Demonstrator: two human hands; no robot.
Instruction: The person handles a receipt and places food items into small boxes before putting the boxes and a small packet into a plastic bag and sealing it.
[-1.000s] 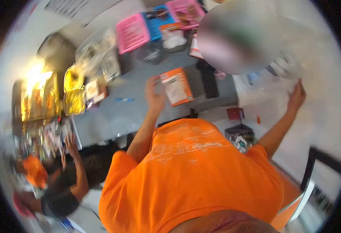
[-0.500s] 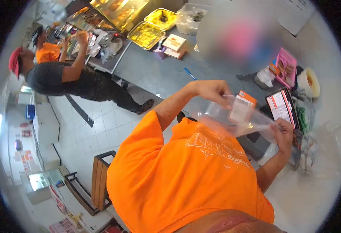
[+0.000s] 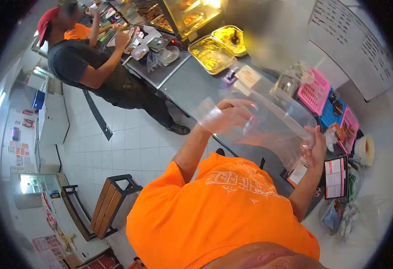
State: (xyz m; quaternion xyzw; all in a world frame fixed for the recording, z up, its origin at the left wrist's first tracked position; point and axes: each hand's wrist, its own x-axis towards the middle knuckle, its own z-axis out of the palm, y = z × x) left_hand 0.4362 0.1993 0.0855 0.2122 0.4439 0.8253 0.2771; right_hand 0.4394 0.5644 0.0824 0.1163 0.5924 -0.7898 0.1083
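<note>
A large clear plastic bag (image 3: pixel 272 130) is spread between my hands above the grey counter. At its right side, my right hand (image 3: pixel 315 145) has its fingers closed on the gathered edge. My left hand (image 3: pixel 234 116) is at the opposite end, fingers apart and slightly blurred. Clear plastic surrounds its wrist and covers part of the hand, so it seems to be inside the bag. Below my right wrist, a small white and orange box (image 3: pixel 298 172) lies on the counter. Right of that wrist is a dark-framed panel with printed sheets (image 3: pixel 336 177).
Pink baskets (image 3: pixel 314 92) and a blue basket (image 3: pixel 331 112) stand by the wall, near a tape roll (image 3: pixel 364 151). Trays of yellow food (image 3: pixel 210 54) are at the far counter end. A co-worker in black (image 3: pixel 84 67) stands left; a bench (image 3: pixel 109 204) is behind.
My left hand has moved away from the box, and the bag is now spread wider, with plastic around that wrist. My right hand still grips the bag. The view has shifted, showing the whiteboard.
</note>
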